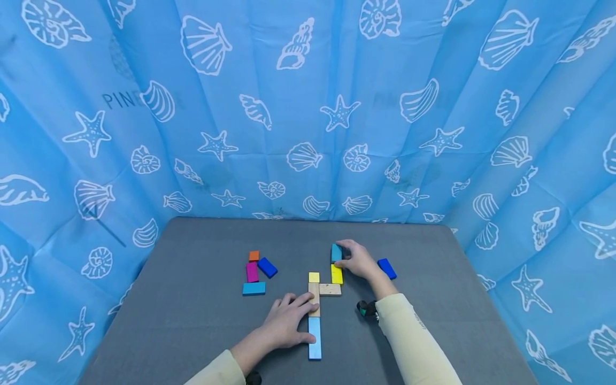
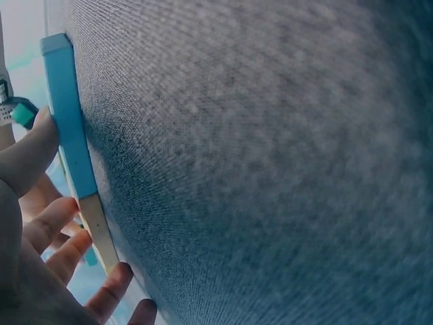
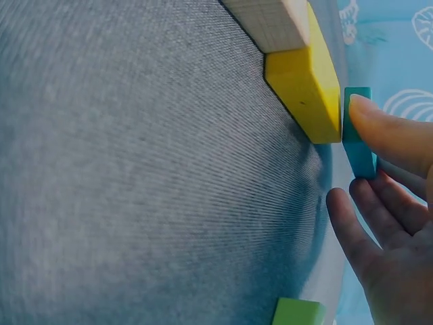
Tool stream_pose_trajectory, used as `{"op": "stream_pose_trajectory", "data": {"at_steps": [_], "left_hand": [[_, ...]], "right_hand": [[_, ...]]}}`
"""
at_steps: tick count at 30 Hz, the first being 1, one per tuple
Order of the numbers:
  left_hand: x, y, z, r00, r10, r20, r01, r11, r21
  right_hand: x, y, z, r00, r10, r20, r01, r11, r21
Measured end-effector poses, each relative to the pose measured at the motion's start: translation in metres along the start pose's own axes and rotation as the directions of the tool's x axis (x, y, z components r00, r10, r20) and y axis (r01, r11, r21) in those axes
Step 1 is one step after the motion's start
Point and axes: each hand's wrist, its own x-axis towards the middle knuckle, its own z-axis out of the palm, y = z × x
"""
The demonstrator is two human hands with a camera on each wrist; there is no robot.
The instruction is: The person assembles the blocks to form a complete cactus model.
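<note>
My right hand [image 1: 358, 259] pinches a teal block [image 3: 358, 135] between thumb and fingers, at the far end of a yellow block [image 1: 337, 275]. In the right wrist view a narrow gap shows between teal and yellow. My left hand [image 1: 289, 323] lies along a column of blocks. Its thumb is at the light blue block [image 1: 315, 347] and its spread fingertips reach the plain wooden block [image 1: 314, 290] beyond. A small pale yellow block [image 1: 314, 277] caps that column. A second wooden block [image 1: 330, 290] runs sideways from the column to the yellow block.
Left of the column lie an orange block [image 1: 254, 255], a magenta block [image 1: 252, 272], a dark blue block [image 1: 267, 267] and a blue block [image 1: 254, 289]. Another dark blue block [image 1: 387, 268] lies right of my right hand. A shell-patterned curtain [image 1: 308, 107] surrounds the grey table [image 1: 202, 321].
</note>
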Motion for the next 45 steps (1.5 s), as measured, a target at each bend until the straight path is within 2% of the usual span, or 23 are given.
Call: {"op": "stream_pose_trajectory", "data": {"at_steps": [6,16,24,32,37,40,45], "left_hand": [[0.0,0.003,-0.001,1.0,0.001,0.011,-0.001,1.0,0.013],[0.0,0.005,-0.001,1.0,0.0,0.008,0.0,1.0,0.007],[-0.001,0.005,-0.001,1.0,0.005,0.001,-0.005,1.0,0.007],[-0.001,0.002,-0.001,1.0,0.001,0.001,-0.001,1.0,0.002],[-0.001,0.001,-0.001,1.0,0.004,-0.017,-0.004,1.0,0.004],[-0.001,0.0,0.0,1.0,0.01,-0.029,-0.01,1.0,0.009],[0.0,-0.004,0.002,0.997,0.056,-0.055,-0.056,0.998,-0.012]], "right_hand": [[-0.001,0.003,0.0,1.0,0.002,0.014,-0.001,1.0,-0.026],[-0.004,0.006,-0.002,0.999,-0.003,0.034,0.003,1.0,0.009],[-0.012,0.001,-0.005,0.997,-0.071,-0.021,0.071,0.997,0.006],[-0.04,-0.003,-0.003,0.985,-0.168,-0.048,0.166,0.985,-0.048],[-0.053,-0.003,0.007,0.982,-0.19,0.025,0.191,0.976,-0.105],[-0.056,-0.002,0.012,0.982,-0.17,0.084,0.181,0.972,-0.152],[-0.058,-0.001,0.015,0.984,-0.14,0.11,0.16,0.967,-0.198]]}}
